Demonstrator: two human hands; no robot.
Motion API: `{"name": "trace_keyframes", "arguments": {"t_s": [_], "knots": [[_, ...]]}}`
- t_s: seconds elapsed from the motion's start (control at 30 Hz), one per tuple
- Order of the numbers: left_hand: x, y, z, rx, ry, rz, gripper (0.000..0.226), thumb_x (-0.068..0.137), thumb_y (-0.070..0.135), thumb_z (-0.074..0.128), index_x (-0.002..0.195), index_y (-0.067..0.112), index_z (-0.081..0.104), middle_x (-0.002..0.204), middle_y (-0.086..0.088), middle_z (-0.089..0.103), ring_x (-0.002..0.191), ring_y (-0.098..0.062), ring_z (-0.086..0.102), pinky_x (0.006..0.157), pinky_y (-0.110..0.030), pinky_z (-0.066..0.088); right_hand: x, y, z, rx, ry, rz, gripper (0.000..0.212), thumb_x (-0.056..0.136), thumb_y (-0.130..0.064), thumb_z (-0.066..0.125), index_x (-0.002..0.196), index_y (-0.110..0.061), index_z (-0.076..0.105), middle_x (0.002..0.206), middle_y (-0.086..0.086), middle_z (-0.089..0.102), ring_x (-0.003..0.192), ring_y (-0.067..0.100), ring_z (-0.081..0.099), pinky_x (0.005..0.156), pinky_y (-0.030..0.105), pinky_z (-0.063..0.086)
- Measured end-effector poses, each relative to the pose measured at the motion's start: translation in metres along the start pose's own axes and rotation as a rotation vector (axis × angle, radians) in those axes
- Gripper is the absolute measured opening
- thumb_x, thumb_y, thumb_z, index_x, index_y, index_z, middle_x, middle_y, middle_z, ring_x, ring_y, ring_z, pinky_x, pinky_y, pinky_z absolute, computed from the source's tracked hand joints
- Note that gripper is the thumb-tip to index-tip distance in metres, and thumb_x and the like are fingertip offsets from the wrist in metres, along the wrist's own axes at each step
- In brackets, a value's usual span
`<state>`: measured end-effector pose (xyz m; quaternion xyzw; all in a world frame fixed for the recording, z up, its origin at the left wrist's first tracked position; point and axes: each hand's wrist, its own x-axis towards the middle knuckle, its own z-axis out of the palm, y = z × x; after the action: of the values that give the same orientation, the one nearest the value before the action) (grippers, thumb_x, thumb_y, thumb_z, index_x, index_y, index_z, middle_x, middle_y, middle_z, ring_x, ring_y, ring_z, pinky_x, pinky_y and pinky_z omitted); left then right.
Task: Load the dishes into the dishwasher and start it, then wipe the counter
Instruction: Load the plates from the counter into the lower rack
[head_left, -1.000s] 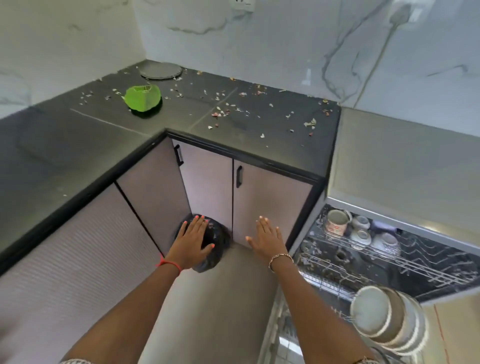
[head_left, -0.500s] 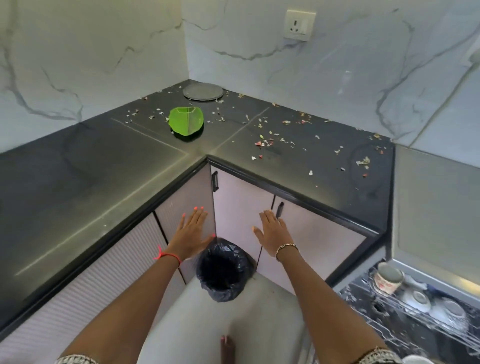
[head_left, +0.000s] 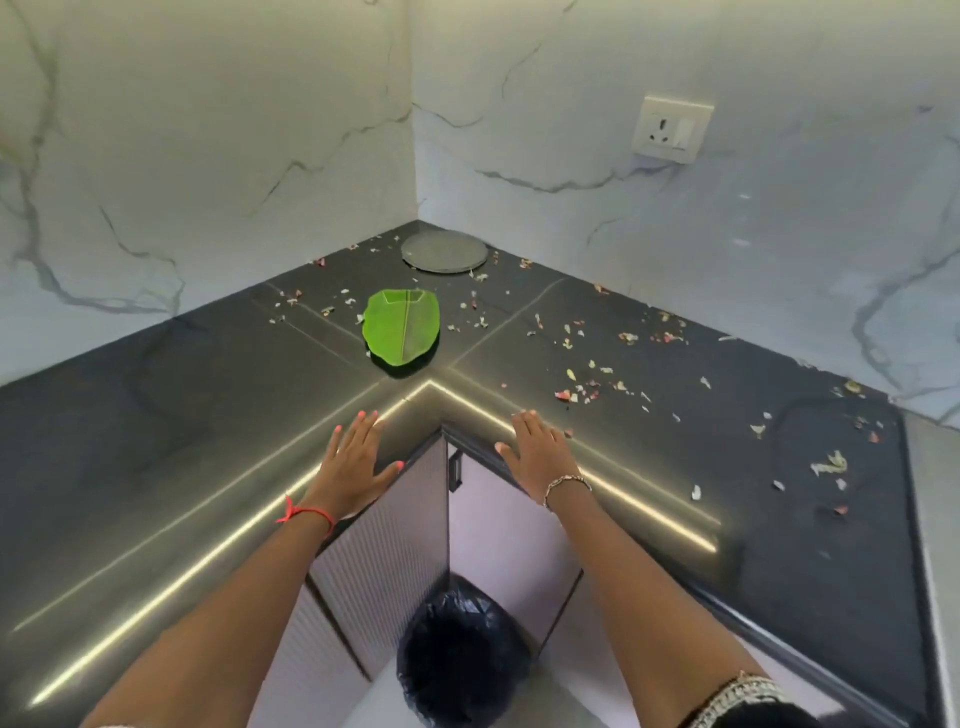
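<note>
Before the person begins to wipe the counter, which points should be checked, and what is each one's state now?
1. Hands free: left hand and right hand open, holding nothing: ok.
2. Cloth ready: none in view: not ok.
3. The counter cleared: green leaf plate and grey disc lie on it: not ok.
4. Bin in reach below the corner, for the scraps: ok.
5. Dishwasher started: out of view: cannot tell.

White veined marble walls (head_left: 208, 130) meet in a corner; a socket (head_left: 672, 130) on the right wall; pale cabinet doors (head_left: 384, 561) below.
</note>
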<state>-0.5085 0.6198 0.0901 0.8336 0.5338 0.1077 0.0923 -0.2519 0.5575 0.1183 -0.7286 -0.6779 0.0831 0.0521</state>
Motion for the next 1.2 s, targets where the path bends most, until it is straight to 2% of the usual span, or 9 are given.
{"name": "trace_keyframes", "arguments": {"t_s": [0.33,0.47,0.6,0.77,0.87,1.0,1.1,1.17,1.2], "knots": [[0.132,-0.064,-0.017,-0.014,0.0,-0.038,0.068,0.095,0.04,0.046,0.149,0.01,0.016,0.157,-0.004,0.012,0.146,-0.018,0.0,0.117,-0.038,-0.004,0.141,-0.006,-0.018,0.039,0.0,0.006,0.047,0.1,-0.034,0.033,0.138,-0.007,0.034,0.145,0.01,0.034,0.136,0.024,0.029,0.108,0.036,0.027],[0.196,-0.102,-0.026,-0.038,-0.004,-0.049,0.068,0.095,0.043,0.045,0.148,0.01,0.018,0.157,-0.005,0.013,0.146,-0.019,0.0,0.117,-0.039,-0.003,0.209,-0.01,-0.02,0.061,-0.027,0.062,0.047,0.1,-0.034,0.033,0.138,-0.006,0.034,0.145,0.01,0.034,0.136,0.024,0.029,0.108,0.035,0.026],[0.262,-0.137,-0.032,-0.042,-0.01,-0.041,0.067,0.095,0.043,0.043,0.148,0.011,0.019,0.157,-0.004,0.013,0.146,-0.019,0.001,0.117,-0.039,-0.002,0.273,-0.012,-0.023,0.061,0.001,0.14,0.042,0.1,-0.034,0.033,0.129,-0.005,0.043,0.133,0.012,0.045,0.124,0.029,0.04,0.102,0.036,0.033],[0.345,-0.17,-0.039,-0.081,-0.041,-0.013,0.066,0.095,0.037,0.048,0.147,0.008,0.021,0.156,-0.008,0.016,0.146,-0.021,0.007,0.117,-0.039,0.003,0.346,-0.012,-0.029,0.145,0.037,0.225,0.039,0.1,-0.032,0.035,0.122,-0.003,0.049,0.126,0.015,0.048,0.119,0.033,0.043,0.099,0.04,0.035],[0.391,-0.186,-0.039,-0.073,-0.054,-0.005,0.067,0.094,0.036,0.05,0.147,0.007,0.021,0.156,-0.009,0.016,0.145,-0.021,0.008,0.117,-0.039,0.003,0.392,-0.007,-0.032,0.286,0.101,0.282,0.036,0.099,-0.03,0.037,0.111,-0.001,0.055,0.119,0.016,0.051,0.114,0.033,0.047,0.095,0.039,0.038],[0.437,-0.197,-0.032,-0.064,-0.071,-0.014,0.068,0.094,0.037,0.05,0.147,0.008,0.02,0.156,-0.009,0.015,0.145,-0.022,0.007,0.117,-0.039,0.004,0.45,0.0,-0.036,0.487,0.199,0.396,0.03,0.097,-0.025,0.042,0.092,0.0,0.057,0.104,0.018,0.058,0.1,0.033,0.054,0.079,0.035,0.04],[0.463,-0.202,-0.02,-0.092,-0.075,-0.037,0.067,0.094,0.036,0.051,0.147,0.008,0.022,0.156,-0.009,0.016,0.145,-0.023,0.009,0.117,-0.039,0.007,0.491,0.007,-0.037,0.588,0.234,0.483,0.027,0.094,-0.021,0.047,0.076,-0.002,0.054,0.084,0.019,0.059,0.082,0.032,0.051,0.07,0.034,0.038],[0.479,-0.205,-0.008,-0.09,-0.101,-0.046,0.067,0.094,0.038,0.05,0.147,0.007,0.021,0.156,-0.009,0.014,0.145,-0.023,0.008,0.117,-0.04,0.007,0.517,0.013,-0.035,0.641,0.264,0.529,0.033,0.092,-0.016,0.05,0.062,-0.003,0.047,0.07,0.014,0.052,0.07,0.027,0.044,0.07,0.036,0.04],[0.486,-0.205,-0.001,-0.085,-0.111,-0.047,0.067,0.095,0.039,0.048,0.147,0.007,0.021,0.157,-0.009,0.013,0.145,-0.023,0.007,0.117,-0.04,0.007,0.53,0.016,-0.034,0.66,0.275,0.553,0.036,0.091,-0.015,0.051,0.057,-0.005,0.043,0.07,0.013,0.049,0.068,0.026,0.043,0.07,0.035,0.039]]}}
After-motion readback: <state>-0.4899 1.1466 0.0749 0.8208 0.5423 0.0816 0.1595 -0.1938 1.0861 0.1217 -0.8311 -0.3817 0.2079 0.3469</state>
